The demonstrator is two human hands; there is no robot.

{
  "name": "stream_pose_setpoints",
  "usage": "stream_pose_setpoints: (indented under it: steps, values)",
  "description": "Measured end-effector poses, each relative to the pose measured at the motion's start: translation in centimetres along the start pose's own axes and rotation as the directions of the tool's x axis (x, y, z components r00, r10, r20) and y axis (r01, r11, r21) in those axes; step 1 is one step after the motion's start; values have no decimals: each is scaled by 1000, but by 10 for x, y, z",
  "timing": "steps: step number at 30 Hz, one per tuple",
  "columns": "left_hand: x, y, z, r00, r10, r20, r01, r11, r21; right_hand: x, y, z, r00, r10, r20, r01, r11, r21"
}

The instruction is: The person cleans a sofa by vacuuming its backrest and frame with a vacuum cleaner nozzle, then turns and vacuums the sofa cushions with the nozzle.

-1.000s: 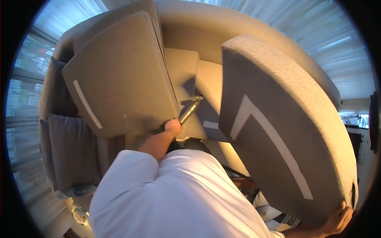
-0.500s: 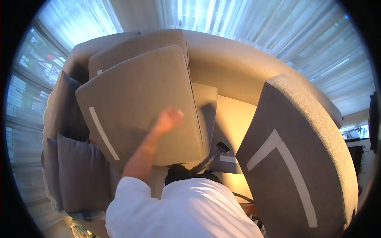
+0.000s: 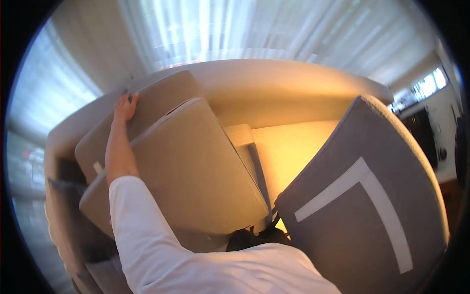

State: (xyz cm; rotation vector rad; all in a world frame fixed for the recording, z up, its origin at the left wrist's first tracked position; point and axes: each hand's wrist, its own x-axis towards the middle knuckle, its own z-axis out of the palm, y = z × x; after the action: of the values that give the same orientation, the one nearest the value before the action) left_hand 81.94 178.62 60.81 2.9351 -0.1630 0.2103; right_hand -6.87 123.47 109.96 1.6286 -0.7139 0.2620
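Observation:
My left hand [image 3: 126,106] reaches forward to the upper edge of the rear beige sofa cushion [image 3: 169,93], fingers apart, seemingly resting on it. In front of that, another beige cushion [image 3: 191,161] leans at a slant, partly covering the rear one. My left forearm crosses the left side of both. My right hand is out of sight. To the right stands a large grey-brown cushion [image 3: 338,230], on edge, with an angled pale strip [image 3: 364,179] on its face.
The sofa backrest [image 3: 274,81] curves behind the cushions, before sheer curtains [image 3: 235,32]. A lit sofa base [image 3: 293,147] shows between the cushions. Dark pillows [image 3: 73,210] lie at the left. Dark furniture [image 3: 421,130] stands beyond the right cushion.
My left hand has moved forward and left, from above the front cushion to the rear cushion's edge. The view has shifted, and the vacuum nozzle seen earlier is out of sight.

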Motion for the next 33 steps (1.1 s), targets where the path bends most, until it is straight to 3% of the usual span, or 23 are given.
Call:
stream_pose_setpoints:
  steps: [3, 5, 8, 10, 15, 19, 21, 22, 26, 28, 32, 33]
  values:
    - [-3, 20, -3, 993, -92, 71, 86, 993, 86, -20, 15, -21, 997, 69, 15, -68, 997, -48]
    - [-2, 30, -11, 983, -93, 160, 83, 994, 67, -13, 15, -31, 992, -49, -121, 55, 997, 53]
    - [-26, 50, -32, 993, -119, 8, 118, 991, 63, -3, -2, -53, 995, -10, -98, 7, 1000, -22]
    - [-45, 52, -64, 980, -147, -131, 156, 986, 58, -15, -4, -53, 996, 62, 64, -59, 997, -47]
    - [-75, 51, -170, 916, -156, -369, 174, 985, 15, -1, -11, -47, 1000, -11, 11, 11, 999, 50]
    - [-66, 119, -255, 869, -77, -490, 163, 977, 135, 33, -41, -34, 995, -80, -65, 84, 994, 70]
    - [-45, 167, -289, 840, -27, -542, 145, 974, 176, 40, -41, -1, 992, -101, -75, 111, 985, 131]
    - [-45, 220, -304, 825, 47, -563, 104, 967, 232, 42, -32, 53, 989, -122, -82, 137, 969, 205]
    - [-28, 312, -284, 733, 99, -673, 122, 954, 273, 30, -14, 131, 992, -123, -43, 130, 946, 298]
    - [-28, 331, -267, 733, 28, -679, 126, 976, 176, 36, -17, 146, 988, -130, -86, 152, 926, 346]
    - [-13, 289, -243, 696, -100, -711, 187, 981, 45, 35, -7, 172, 983, -112, -142, 161, 898, 409]
    - [-17, 276, -249, 611, -118, -782, 167, 986, -19, 42, -10, 169, 977, -120, -177, 180, 907, 381]
